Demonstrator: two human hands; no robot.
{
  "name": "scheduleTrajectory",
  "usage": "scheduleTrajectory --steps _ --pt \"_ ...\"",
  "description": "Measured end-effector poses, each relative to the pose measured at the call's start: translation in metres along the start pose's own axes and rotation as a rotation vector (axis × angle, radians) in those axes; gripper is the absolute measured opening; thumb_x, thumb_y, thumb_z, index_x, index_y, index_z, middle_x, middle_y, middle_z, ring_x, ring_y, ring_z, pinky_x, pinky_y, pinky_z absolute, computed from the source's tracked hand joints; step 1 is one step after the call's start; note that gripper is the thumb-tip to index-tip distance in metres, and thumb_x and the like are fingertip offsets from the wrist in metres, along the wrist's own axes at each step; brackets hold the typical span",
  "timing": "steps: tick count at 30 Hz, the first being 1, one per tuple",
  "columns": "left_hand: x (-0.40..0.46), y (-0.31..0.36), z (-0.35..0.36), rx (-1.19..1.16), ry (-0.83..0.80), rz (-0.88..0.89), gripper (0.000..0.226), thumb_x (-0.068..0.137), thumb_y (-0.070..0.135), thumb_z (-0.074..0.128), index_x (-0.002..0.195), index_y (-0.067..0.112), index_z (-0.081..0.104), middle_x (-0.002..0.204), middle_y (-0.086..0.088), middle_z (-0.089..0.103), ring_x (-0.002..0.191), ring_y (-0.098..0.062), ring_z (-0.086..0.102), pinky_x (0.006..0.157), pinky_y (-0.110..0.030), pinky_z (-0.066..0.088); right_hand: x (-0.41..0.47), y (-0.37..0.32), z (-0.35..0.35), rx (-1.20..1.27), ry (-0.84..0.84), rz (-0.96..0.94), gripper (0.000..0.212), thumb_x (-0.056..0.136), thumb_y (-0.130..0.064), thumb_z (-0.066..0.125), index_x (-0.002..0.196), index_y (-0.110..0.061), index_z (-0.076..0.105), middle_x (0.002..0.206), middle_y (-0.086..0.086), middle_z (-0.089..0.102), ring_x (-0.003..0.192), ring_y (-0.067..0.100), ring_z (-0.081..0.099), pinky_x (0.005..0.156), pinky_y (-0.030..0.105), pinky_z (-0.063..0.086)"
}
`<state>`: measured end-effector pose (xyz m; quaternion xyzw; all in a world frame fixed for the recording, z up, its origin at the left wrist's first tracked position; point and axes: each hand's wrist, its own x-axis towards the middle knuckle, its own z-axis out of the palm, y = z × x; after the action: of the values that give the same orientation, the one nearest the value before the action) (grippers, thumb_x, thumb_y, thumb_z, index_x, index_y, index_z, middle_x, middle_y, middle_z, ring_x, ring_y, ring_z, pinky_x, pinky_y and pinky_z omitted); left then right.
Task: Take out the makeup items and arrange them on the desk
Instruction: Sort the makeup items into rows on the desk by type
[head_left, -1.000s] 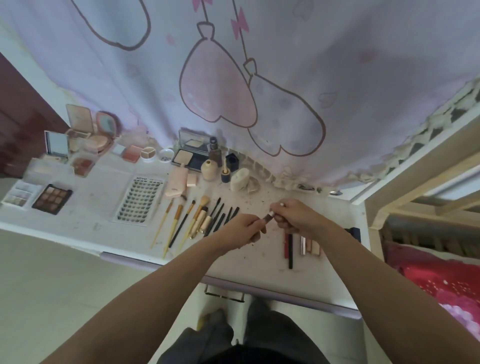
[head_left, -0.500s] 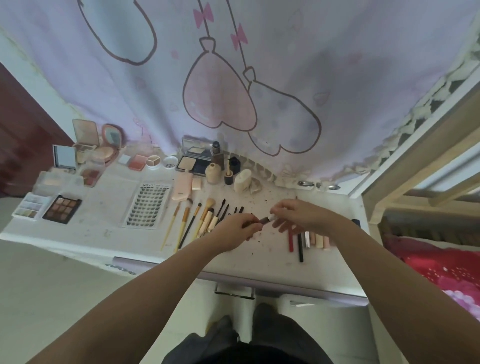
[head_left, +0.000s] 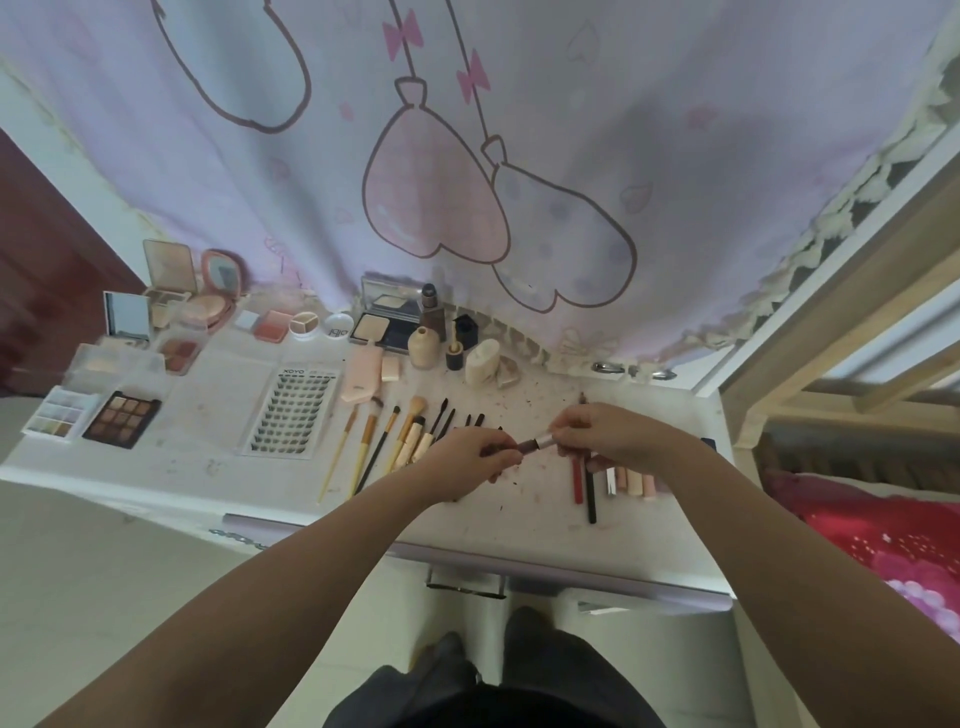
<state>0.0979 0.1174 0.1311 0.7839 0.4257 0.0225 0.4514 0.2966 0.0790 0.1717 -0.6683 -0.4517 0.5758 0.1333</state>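
— What did the bench (head_left: 218, 457) look like?
— White, speckled with dark crumbs, brushes (head_left: 395, 441) and palettes laid out, lilac curtain (head_left: 519, 156) behind.
— And the hands?
— I saw left hand (head_left: 467, 457) and right hand (head_left: 602, 434) pinching one small tube (head_left: 535, 443) between them, above the bench.

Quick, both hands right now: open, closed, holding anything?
Left hand: closed, gripping the dark end of the slim makeup stick.
Right hand: closed, pinching the silver end of that stick above the desk.
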Motion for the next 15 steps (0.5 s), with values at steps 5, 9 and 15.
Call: scheduleTrajectory --steps 5,9,15 --pt "0.001 -0.003 0.003 0.017 0.017 -0.014 0.022 0.095 0.033 0.05 0.105 0.02 0.065 0.072 0.009 0.054 0.064 -0.007 0.047 0.06 -0.02 0.036 0.001 -0.002 0.0 -0.032 0.01 0.012 0.031 0.096 -0.037 0.049 0.101 -0.01 0.063 0.078 0.0 0.066 0.059 0.006 0.054 0.053 0.016 0.043" --pt "0.003 -0.006 -0.002 0.121 0.004 0.0 0.027 0.095 0.035 0.049 0.111 0.019 0.065 0.09 0.005 0.049 0.08 -0.013 0.049 0.07 -0.024 0.04 0.004 -0.002 -0.007 -0.141 0.086 -0.064 0.021 0.096 -0.023 0.052 0.085 -0.008 0.061 0.069 -0.001 0.06 0.055 0.007 0.049 0.05 0.017 0.04" --pt "0.007 -0.026 -0.015 0.115 -0.022 -0.12 0.025 0.096 0.033 0.049 0.108 0.018 0.065 0.082 0.007 0.049 0.071 -0.008 0.047 0.059 -0.019 0.034 -0.006 0.011 -0.048 0.059 0.132 -0.036 0.008 0.093 -0.012 0.057 0.085 -0.01 0.059 0.079 0.005 0.065 0.068 0.012 0.057 0.056 0.02 0.044"
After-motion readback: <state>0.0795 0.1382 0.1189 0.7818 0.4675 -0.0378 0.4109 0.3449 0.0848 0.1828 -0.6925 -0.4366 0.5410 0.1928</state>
